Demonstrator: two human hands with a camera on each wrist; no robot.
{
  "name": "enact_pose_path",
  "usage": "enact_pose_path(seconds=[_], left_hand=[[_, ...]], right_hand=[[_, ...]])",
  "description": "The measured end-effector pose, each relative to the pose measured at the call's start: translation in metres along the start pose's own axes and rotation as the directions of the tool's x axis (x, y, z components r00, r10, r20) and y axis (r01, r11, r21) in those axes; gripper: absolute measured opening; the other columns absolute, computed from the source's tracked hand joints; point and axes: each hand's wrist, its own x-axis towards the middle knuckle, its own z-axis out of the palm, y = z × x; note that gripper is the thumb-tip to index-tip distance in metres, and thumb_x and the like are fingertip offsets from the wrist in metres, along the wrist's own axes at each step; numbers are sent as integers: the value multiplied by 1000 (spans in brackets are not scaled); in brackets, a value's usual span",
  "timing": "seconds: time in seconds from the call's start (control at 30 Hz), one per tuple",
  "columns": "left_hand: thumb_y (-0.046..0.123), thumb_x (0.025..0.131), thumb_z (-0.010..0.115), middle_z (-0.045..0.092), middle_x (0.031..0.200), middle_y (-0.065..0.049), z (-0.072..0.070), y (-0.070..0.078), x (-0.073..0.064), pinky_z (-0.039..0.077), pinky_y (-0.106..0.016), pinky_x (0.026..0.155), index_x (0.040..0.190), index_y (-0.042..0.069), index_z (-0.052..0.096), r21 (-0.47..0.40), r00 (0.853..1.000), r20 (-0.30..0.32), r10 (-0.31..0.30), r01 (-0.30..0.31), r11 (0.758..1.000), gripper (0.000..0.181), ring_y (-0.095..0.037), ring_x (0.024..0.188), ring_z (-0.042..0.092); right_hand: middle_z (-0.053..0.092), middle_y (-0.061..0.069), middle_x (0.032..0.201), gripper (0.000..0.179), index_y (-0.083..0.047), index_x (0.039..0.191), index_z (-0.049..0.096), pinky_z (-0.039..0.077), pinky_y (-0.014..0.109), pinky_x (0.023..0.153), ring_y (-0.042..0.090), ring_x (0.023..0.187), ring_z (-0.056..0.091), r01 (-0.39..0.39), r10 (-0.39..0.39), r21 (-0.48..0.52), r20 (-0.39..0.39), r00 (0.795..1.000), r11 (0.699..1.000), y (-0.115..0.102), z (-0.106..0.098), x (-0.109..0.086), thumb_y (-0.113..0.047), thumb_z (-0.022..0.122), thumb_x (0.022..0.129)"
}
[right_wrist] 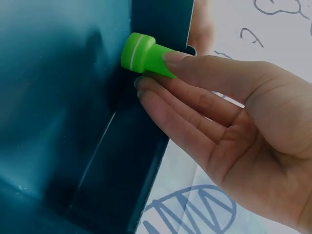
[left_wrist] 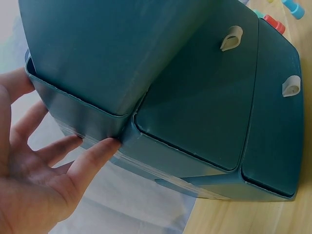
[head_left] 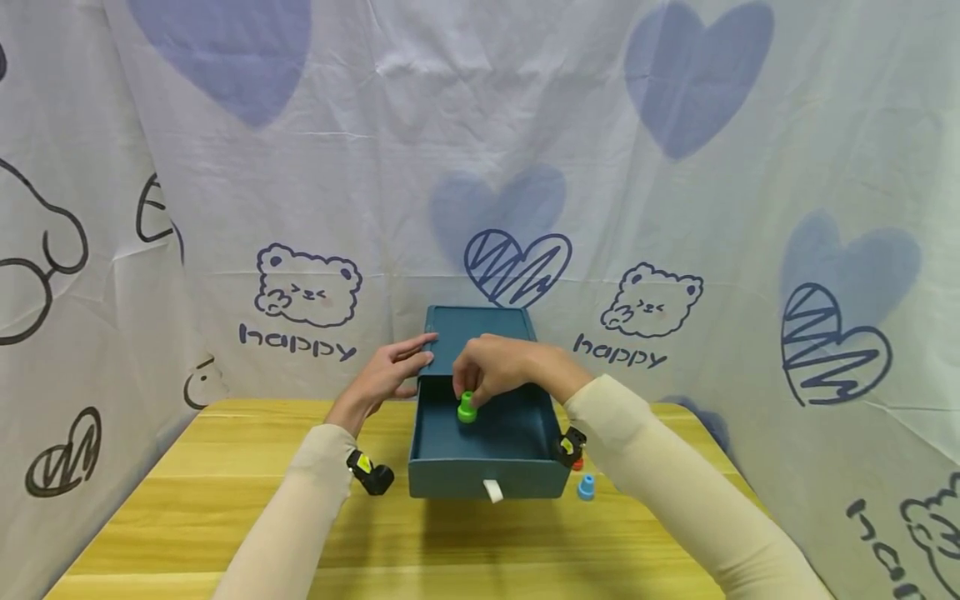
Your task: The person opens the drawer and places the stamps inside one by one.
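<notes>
My right hand [head_left: 501, 367] reaches into the pulled-out top drawer [head_left: 517, 479] of a dark teal drawer unit [head_left: 480, 329]. Between thumb and fingers it pinches a small bright green peg [right_wrist: 138, 52], stepped in shape with a wider round base, over the drawer floor. In the right wrist view the thumb lies along the peg's narrow end. My left hand [head_left: 381, 377] is at the unit's left side, its extended fingers [left_wrist: 95, 155] touching the outer side wall near the open drawer.
Two lower drawers with pale pull tabs [left_wrist: 233, 38] are closed. Right of the unit on the wooden table [head_left: 247, 475], a blue peg [head_left: 587, 488] and a red peg [left_wrist: 274, 23] lie near its front. A patterned white cloth [head_left: 405, 167] hangs close behind.
</notes>
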Motion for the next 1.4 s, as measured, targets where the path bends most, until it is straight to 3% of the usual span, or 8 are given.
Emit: enact_pose_path(seconds=[0.5, 0.77, 1.0, 1.4], left_hand=[[38, 107, 56, 25, 172, -12, -2, -2, -1, 44, -66, 112, 160, 26, 41, -23, 1000, 14, 6, -6, 1000, 56, -48, 153, 32], [38, 107, 55, 26, 171, -13, -1, -2, -2, 45, -65, 111, 160, 25, 40, -16, 1000, 16, 13, -13, 1000, 56, -48, 153, 32], [38, 107, 55, 27, 171, -13, -1, -1, -2, 46, -65, 111, 160, 27, 41, -15, 1000, 11, 10, -10, 1000, 56, -48, 152, 33], [39, 106, 56, 27, 171, -14, -1, -2, -1, 46, -65, 111, 160, 26, 41, -7, 1000, 4, 7, -7, 1000, 57, -49, 152, 32]], right_hand=[[80, 1, 97, 11, -11, 98, 79, 61, 26, 84, 9, 89, 73, 53, -53, -28, 7, 999, 998, -2, 6, 9, -14, 83, 88], [80, 2, 99, 16, -8, 103, 79, 61, 26, 84, 10, 89, 73, 38, -37, -47, 37, 999, 998, -6, 8, 13, -14, 83, 88], [80, 3, 104, 20, -8, 108, 79, 62, 26, 86, 11, 94, 75, 28, -27, -14, 25, 999, 1000, -7, 9, 10, -11, 82, 88], [79, 6, 111, 24, -7, 114, 78, 61, 26, 90, 14, 99, 74, 90, -89, 49, -31, 996, 995, -1, 3, 0, -10, 81, 90]])
